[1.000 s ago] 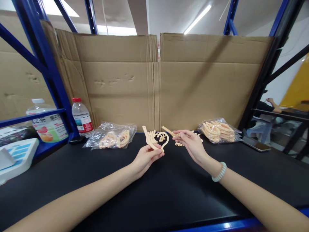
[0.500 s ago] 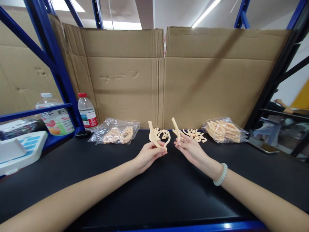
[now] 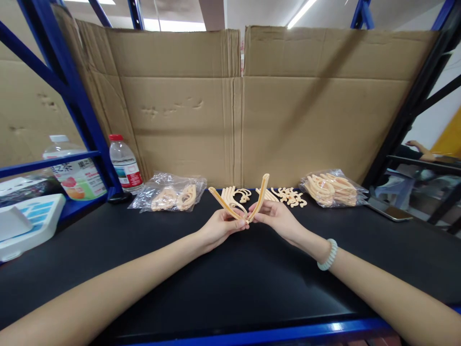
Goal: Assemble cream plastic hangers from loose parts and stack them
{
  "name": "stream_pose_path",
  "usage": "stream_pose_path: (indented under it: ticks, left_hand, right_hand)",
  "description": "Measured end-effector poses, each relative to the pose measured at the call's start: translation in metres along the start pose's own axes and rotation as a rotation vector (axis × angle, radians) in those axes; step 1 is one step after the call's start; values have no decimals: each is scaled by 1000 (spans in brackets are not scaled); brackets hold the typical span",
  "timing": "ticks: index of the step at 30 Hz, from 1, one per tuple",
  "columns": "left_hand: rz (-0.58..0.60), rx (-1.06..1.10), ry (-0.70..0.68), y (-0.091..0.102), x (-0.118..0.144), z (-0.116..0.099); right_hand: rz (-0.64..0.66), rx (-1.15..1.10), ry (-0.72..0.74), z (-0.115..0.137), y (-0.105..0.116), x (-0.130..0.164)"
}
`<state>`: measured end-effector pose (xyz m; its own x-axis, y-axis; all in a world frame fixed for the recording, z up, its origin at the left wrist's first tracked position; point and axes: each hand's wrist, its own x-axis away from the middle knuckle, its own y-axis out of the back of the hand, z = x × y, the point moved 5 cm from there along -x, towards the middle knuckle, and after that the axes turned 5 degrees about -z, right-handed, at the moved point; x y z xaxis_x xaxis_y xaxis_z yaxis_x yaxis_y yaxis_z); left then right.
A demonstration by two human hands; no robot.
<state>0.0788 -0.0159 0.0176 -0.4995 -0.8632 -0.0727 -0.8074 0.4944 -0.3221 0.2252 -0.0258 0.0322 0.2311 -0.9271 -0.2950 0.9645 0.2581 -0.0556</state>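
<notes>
Both hands meet just above the black desk [image 3: 230,288], near its middle, and each pinches one pale wooden piece. The left hand [image 3: 218,228] has its grip closed on a flat curved strip [image 3: 222,202] that slants up and to the left; a curled cutout seems to hang behind it, though whether that belongs to the same piece cannot be told. The right hand [image 3: 277,218] has its grip closed on a second strip [image 3: 262,194], which slants up and to the right. The two strips touch at their lower ends, right between the fingertips, so that together they form a V. By the look of it the step in hand is the joining of these two pieces at their bottom tips. The next move seems to call for a careful line-up of the ends, with steady pressure from both grips and the thin wood kept from twisting or snapping. Loose cutouts [image 3: 288,196] of the same wood lie on the desk just behind the hands. A clear bag of more parts [image 3: 333,190] sits to the right, and another bag [image 3: 169,197] to the left, near a water bottle [image 3: 123,166]. Cardboard sheets [image 3: 234,105] stand as a back wall.
</notes>
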Motion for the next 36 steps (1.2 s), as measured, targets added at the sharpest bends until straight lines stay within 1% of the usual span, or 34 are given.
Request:
stream_pose_path:
  ticks: [6, 10, 17, 20, 24, 26, 31, 34, 36]
  left_hand:
    - [35, -72, -34, -1, 2, 0]
    - [17, -75, -59, -2, 3, -1]
    - [-112, -67, -135, -4, 6, -2]
    - [-166, -62, -138, -4, 8, 0]
    - [-267, -50, -117, -2, 9, 2]
    - [-294, -52, -103, -1, 9, 2]
    - [-309, -92, -92, -3, 10, 0]
    - [-298, -109, -86, -5, 10, 0]
    - [-297, -83, -80, -4, 9, -1]
  right_hand:
    - [71, 83, 32, 5, -4, 2]
    - [63, 114, 52, 4, -6, 3]
    - [-10, 153, 143, 6, -9, 7]
    - [-23, 178, 174, 7, -12, 10]
    - [-66, 191, 216, 9, -13, 13]
    - [-97, 173, 207, 8, -13, 13]
    - [-191, 120, 128, -1, -7, 10]
    - [-200, 73, 58, -5, -5, 7]
    - [-200, 39, 16, -6, 0, 5]
